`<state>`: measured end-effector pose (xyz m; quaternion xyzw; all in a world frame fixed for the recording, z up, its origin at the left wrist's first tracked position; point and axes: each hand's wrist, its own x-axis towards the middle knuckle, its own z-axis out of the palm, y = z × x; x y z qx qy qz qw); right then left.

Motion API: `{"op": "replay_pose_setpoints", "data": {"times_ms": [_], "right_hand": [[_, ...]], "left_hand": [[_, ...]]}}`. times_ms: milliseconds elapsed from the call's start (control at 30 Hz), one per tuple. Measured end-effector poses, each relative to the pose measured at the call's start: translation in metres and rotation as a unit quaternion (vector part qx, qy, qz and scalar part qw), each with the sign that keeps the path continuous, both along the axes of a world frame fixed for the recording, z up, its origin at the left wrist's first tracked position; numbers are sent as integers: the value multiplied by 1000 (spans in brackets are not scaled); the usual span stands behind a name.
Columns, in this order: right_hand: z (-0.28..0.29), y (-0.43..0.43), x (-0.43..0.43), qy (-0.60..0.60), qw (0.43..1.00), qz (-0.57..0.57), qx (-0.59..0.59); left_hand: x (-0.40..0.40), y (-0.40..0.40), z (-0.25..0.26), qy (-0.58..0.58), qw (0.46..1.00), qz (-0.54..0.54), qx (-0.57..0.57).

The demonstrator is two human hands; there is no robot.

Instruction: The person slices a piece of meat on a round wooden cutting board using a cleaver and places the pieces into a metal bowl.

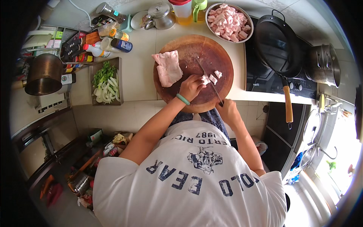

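On the round wooden chopping block [195, 45], my right hand [227, 110] grips the dark handle of a kitchen knife [208, 78]. Its blade, seen nearly edge-on, slants up and left across the block. Just left of the blade, my left hand [192, 87] has curled fingers pressed on a pale strip of pork fat [205, 79]. Small cut cubes [213, 79] lie right of the blade, one of them a little apart. A large pale slab of pork fat [169, 69] rests on the block's left side. My left wrist wears a green bangle [183, 99].
A metal bowl [251, 33] heaped with cut fat stands behind the block. At right are a cooktop [255, 76], a black wok [279, 45] and its wooden handle. Left sits a metal tray [121, 85] of sliced onion and herbs, near several bottles [122, 45] and a teapot [161, 17].
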<state>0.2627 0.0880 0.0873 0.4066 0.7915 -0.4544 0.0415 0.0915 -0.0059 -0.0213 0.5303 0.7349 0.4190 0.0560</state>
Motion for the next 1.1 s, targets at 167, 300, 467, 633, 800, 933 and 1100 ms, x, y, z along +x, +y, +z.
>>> {"op": "replay_pose_setpoints", "data": {"times_ms": [167,300,467,633,800,933,1100], "right_hand": [[13,-20,29,-61,998,-10,-22],[10,-28,40,-66,998,-17,-15],[-27,-35,35,-20,999,-13,42],[-74,-14,7,74,993,63,60],[-101,4,-49,-46,999,5,4],[-89,1,-32,-33,999,14,-10],[-81,-38,54,40,991,41,118]], "left_hand": [[-4,2,7,-9,1000,-5,-2],[-4,2,8,-17,1000,0,-12],[-8,6,10,-16,1000,-10,-7],[-16,7,8,-53,998,-13,-41],[-12,10,8,-53,998,-14,-21],[-13,10,4,-69,997,-7,-40],[-11,6,-1,-40,999,3,-15]]}}
